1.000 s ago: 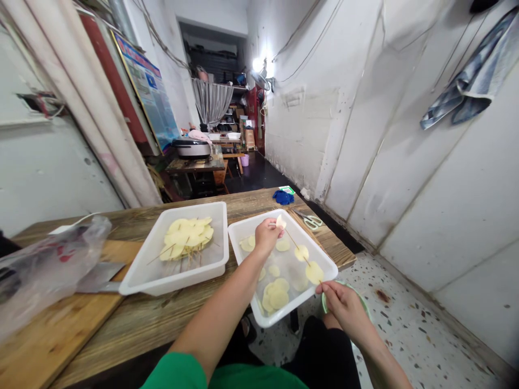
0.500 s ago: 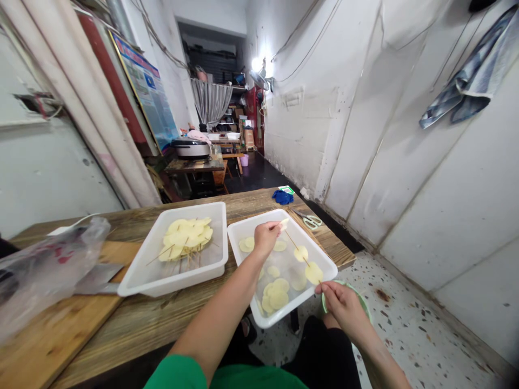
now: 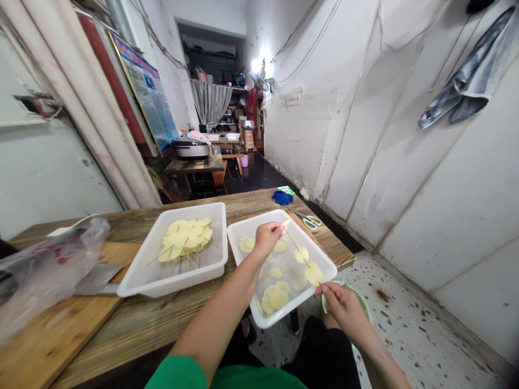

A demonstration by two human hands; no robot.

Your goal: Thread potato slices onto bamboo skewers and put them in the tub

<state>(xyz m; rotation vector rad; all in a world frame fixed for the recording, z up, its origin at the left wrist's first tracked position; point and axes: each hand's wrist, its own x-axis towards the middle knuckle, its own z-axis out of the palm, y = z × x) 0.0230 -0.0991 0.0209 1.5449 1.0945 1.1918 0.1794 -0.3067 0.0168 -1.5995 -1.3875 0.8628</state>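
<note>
My left hand pinches a pale potato slice at the tip of a thin bamboo skewer. The skewer carries two more slices and slants over the right white tub, which holds several loose slices in water. My right hand grips the skewer's near end just off the tub's near right corner. A second white tub to the left holds a pile of skewered potato slices.
Both tubs sit on a wooden table. Scissors and a blue cloth lie at its far right end. A clear plastic bag and a cleaver are on the left. A green bowl sits under my right hand.
The slice in my left hand has tilted from upright to lie against the skewer tip and dropped slightly. My right hand has stayed in place.
</note>
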